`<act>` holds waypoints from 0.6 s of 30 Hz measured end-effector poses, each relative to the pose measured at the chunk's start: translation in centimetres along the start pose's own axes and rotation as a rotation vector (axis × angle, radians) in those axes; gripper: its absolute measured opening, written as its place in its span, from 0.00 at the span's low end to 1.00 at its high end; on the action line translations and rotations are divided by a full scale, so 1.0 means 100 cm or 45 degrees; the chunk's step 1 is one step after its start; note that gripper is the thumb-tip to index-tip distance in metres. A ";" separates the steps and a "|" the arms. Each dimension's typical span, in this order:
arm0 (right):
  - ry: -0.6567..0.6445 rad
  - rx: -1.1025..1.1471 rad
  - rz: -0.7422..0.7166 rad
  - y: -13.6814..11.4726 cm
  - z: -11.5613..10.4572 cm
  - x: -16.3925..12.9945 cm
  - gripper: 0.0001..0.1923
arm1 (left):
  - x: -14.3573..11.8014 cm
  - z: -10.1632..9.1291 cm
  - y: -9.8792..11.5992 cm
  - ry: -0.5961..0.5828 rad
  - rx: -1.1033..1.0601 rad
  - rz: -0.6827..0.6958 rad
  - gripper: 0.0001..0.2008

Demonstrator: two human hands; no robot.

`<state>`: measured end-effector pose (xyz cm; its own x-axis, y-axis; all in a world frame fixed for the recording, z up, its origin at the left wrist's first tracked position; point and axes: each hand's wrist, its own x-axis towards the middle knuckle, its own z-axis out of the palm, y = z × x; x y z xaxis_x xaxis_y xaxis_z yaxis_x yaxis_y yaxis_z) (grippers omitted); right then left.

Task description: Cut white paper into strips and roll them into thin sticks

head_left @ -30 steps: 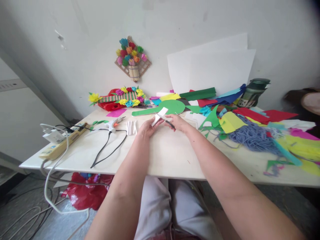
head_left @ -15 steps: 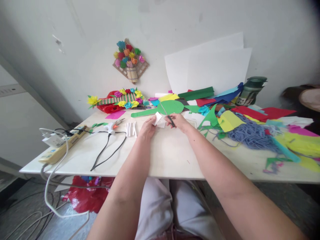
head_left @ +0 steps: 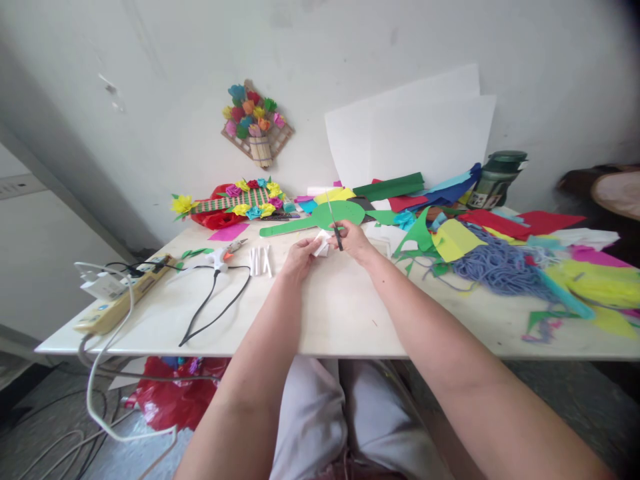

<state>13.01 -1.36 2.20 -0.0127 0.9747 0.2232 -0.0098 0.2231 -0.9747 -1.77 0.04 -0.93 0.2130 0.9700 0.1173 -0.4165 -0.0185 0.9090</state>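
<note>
Hands: left (head_left: 299, 255) pinching paper (head_left: 323, 244), right (head_left: 354, 241) gripping scissors (head_left: 336, 230).

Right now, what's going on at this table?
A person sits at a craft table. The left hand holds a small white paper piece, and the right hand holds scissors with the blades up against it. A glue gun and white sticks lie to the left; coloured paper scraps and blue yarn are piled on the right.

Scissors (head_left: 335, 230) handles sat buried in the right hand (head_left: 353, 241); blade spread too small to tell. White paper piece (head_left: 323, 244) was partly covered by the left hand (head_left: 299, 257). At the table (head_left: 345, 313)'s far right corner, a blurred person (head_left: 613, 193) was cut off by the frame edge.
</note>
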 end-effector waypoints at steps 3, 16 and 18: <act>0.011 -0.004 -0.017 0.001 -0.003 0.002 0.19 | -0.002 0.001 0.001 0.010 0.047 -0.010 0.10; -0.067 -0.111 -0.100 0.008 -0.009 0.006 0.21 | -0.003 -0.004 0.001 -0.072 0.169 -0.082 0.12; -0.059 -0.178 -0.074 0.010 -0.009 0.007 0.22 | -0.002 -0.004 0.002 0.015 0.091 -0.043 0.11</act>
<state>13.94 -0.39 1.35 -0.0623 0.9591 0.2760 0.1273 0.2819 -0.9510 -2.27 -0.07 -0.94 0.2150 0.9732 0.0819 -0.3447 -0.0028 0.9387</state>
